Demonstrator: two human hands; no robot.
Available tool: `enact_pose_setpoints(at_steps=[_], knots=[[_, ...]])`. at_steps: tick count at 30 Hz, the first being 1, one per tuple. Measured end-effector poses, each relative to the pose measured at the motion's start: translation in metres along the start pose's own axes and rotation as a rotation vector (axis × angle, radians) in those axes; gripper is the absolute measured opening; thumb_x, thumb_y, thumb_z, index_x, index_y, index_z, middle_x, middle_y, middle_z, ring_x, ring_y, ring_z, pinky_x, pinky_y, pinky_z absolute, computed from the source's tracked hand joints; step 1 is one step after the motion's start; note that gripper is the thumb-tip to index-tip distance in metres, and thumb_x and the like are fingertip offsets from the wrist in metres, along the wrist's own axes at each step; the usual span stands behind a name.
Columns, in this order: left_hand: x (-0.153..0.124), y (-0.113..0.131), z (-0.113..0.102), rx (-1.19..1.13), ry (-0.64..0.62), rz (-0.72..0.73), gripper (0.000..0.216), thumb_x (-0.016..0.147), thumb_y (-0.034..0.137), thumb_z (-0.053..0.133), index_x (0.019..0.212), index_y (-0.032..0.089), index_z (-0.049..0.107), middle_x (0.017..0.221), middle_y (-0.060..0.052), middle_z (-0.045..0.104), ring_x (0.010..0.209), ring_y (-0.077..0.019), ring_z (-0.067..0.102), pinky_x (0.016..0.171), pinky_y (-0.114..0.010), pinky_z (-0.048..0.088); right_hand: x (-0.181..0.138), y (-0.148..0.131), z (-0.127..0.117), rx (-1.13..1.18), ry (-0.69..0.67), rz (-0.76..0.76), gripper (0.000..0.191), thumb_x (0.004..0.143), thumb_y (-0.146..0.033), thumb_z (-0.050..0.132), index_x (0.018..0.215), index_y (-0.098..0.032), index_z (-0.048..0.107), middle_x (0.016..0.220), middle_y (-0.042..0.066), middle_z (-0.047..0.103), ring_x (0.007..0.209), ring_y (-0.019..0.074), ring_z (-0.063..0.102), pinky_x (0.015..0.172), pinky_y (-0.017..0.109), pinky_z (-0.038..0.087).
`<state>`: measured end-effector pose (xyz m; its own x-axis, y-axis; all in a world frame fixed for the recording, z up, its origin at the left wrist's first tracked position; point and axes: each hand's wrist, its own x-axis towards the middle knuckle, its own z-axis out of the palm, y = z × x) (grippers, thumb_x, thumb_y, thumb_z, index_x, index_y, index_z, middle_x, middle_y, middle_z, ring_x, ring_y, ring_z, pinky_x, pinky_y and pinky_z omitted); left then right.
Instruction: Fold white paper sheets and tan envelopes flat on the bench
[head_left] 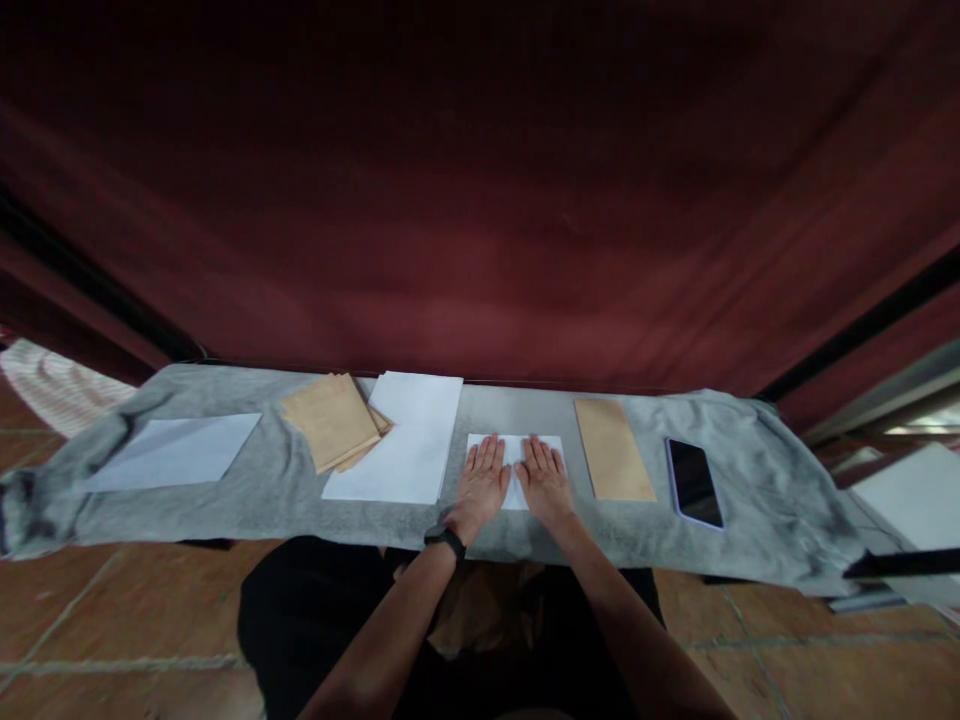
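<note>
A small white sheet of paper (514, 492), perhaps folded, lies on the grey cloth in front of me. My left hand (481, 484) rests flat on its left part, fingers stretched out and pointing away from me. On the right part my right hand (545, 482) lies flat in the same way, with the two thumbs close together. Both hands partly cover the paper. Just right of them is a brown envelope (615, 450). To the left lies a stack of white paper (409, 440), its left edge overlapped by a pile of brown envelopes (330, 420).
A grey cloth (285, 515) covers the narrow table. At the right lies a phone (694, 482) with a dark screen. Another white sheet (176, 450) is at the far left. A dark red curtain-like surface (480, 250) rises directly behind the table.
</note>
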<state>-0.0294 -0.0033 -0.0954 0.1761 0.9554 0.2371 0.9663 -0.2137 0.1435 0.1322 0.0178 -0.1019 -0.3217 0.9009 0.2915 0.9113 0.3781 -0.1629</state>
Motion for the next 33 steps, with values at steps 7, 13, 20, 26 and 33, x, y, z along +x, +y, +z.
enact_pose_setpoints(at_steps=[7, 13, 20, 26, 33], knots=[[-0.008, -0.008, 0.002, 0.0, 0.069, -0.085, 0.064, 0.102, 0.036, 0.029, 0.159, 0.01, 0.017, 0.16, -0.016, 0.035, 0.15, -0.0268, 0.029, 0.121, -0.049, 0.029, -0.014, 0.022, 0.0, -0.042, 0.084, 0.06, 0.06, 0.105, -0.041, 0.031, 0.154, -0.005, 0.035, 0.156, 0.02, 0.041, 0.144, 0.03, 0.039, 0.118, 0.048, 0.028], [-0.018, -0.011, -0.001, 0.028, 0.057, -0.132, 0.065, 0.1, 0.036, 0.031, 0.158, 0.006, 0.022, 0.16, -0.018, 0.034, 0.149, -0.029, 0.031, 0.121, -0.049, 0.031, -0.025, 0.034, 0.001, -0.025, 0.175, 0.064, 0.062, 0.105, -0.042, 0.028, 0.156, -0.006, 0.03, 0.154, 0.022, 0.043, 0.141, 0.0309, 0.043, 0.116, 0.051, 0.031], [-0.036, -0.015, -0.005, 0.029, 0.085, -0.122, 0.07, 0.1, 0.033, 0.033, 0.16, 0.01, 0.008, 0.161, -0.017, 0.031, 0.148, -0.0276, 0.033, 0.12, -0.049, 0.033, -0.033, 0.04, -0.001, -0.038, 0.167, 0.082, 0.063, 0.105, -0.044, 0.028, 0.155, -0.006, 0.032, 0.153, 0.022, 0.045, 0.141, 0.0308, 0.044, 0.116, 0.051, 0.03], [-0.051, -0.002, -0.012, 0.054, 0.114, -0.136, 0.07, 0.098, 0.026, 0.035, 0.16, 0.009, 0.01, 0.16, -0.018, 0.032, 0.149, -0.0291, 0.031, 0.121, -0.051, 0.032, -0.032, 0.039, -0.006, -0.042, 0.157, 0.089, 0.062, 0.106, -0.043, 0.028, 0.152, -0.003, 0.038, 0.152, 0.023, 0.045, 0.141, 0.0313, 0.043, 0.115, 0.05, 0.031], [-0.062, 0.046, -0.01, 0.027, 0.081, 0.045, 0.068, 0.095, 0.019, 0.036, 0.159, 0.009, 0.016, 0.16, -0.015, 0.035, 0.15, -0.0253, 0.029, 0.122, -0.05, 0.031, -0.032, 0.007, -0.015, 0.056, 0.067, -0.026, 0.054, 0.106, -0.032, 0.027, 0.154, -0.01, 0.036, 0.158, 0.016, 0.038, 0.145, 0.0257, 0.039, 0.117, 0.047, 0.032]])
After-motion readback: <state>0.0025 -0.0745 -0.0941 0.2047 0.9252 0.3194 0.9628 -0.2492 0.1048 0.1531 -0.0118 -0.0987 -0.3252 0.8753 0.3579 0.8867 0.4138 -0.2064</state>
